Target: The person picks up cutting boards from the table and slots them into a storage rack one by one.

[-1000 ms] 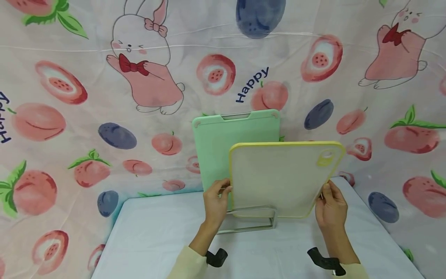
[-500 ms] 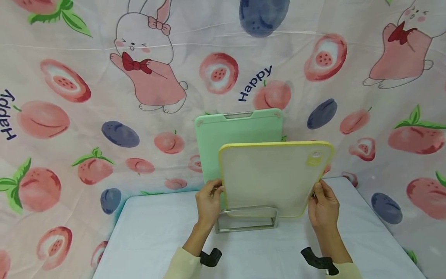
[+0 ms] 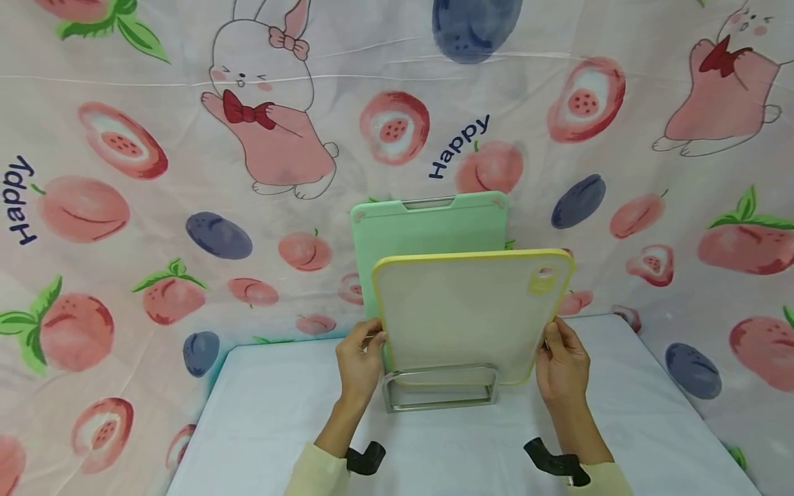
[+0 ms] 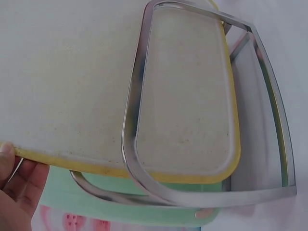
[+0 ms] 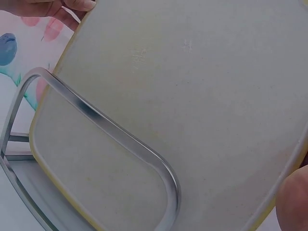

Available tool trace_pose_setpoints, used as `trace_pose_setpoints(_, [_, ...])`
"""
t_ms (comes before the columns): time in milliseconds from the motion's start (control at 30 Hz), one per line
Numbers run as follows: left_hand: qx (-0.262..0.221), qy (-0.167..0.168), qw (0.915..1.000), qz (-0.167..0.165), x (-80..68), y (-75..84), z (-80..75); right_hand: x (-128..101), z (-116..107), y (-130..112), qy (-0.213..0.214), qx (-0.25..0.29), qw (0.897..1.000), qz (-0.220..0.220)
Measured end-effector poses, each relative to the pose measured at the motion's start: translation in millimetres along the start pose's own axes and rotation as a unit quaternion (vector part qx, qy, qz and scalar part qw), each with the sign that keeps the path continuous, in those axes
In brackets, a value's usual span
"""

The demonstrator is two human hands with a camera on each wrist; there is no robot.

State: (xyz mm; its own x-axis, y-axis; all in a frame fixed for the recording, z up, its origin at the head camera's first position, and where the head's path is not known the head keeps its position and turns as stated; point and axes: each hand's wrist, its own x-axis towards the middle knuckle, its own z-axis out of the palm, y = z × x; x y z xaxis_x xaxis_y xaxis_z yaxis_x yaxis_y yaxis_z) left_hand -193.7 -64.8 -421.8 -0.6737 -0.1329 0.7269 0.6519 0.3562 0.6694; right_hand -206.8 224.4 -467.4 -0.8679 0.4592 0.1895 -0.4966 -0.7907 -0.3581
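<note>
Between both hands a white cutting board (image 3: 465, 310) with a yellow rim stands nearly upright. My left hand (image 3: 360, 362) pinches its left edge, and my right hand (image 3: 563, 365) grips the right edge near mid-height. The board's lower part is behind the front loop of a metal rack (image 3: 442, 405), inside the frame. In the left wrist view, the rack's loop (image 4: 132, 110) crosses in front of the board's lower end. A green cutting board (image 3: 428, 224) stands behind in the rack, its lower part hidden by the white one.
The rack rests on a table with a white cloth (image 3: 279, 413). Behind and at the sides hangs a curtain (image 3: 384, 41) printed with fruit and rabbits. Black straps (image 3: 366, 458) sit on the wrists.
Both hands have moved left with the white cutting board, which now overlaps more of the rack's front loop and the green board. The rack and green board have stayed in place.
</note>
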Motion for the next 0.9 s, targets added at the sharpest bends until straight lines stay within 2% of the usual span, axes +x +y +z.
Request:
trace_pose_setpoints(567, [0.007,0.028,0.9996,0.002,-1.7,-5.4,-18.6,-8.9,6.8,16.7,-0.019,-0.008,1.0,0.02])
trace_pose_setpoints(733, [0.01,0.027,0.9996,0.004,-1.5,-4.7,-23.1,-10.5,9.8,20.1,-0.029,-0.003,0.999,0.023])
trace_pose_setpoints(900, [0.015,0.025,0.9995,0.008,-0.3,-4.6,-26.6,-11.3,13.3,22.5,-0.018,-0.003,0.999,0.031])
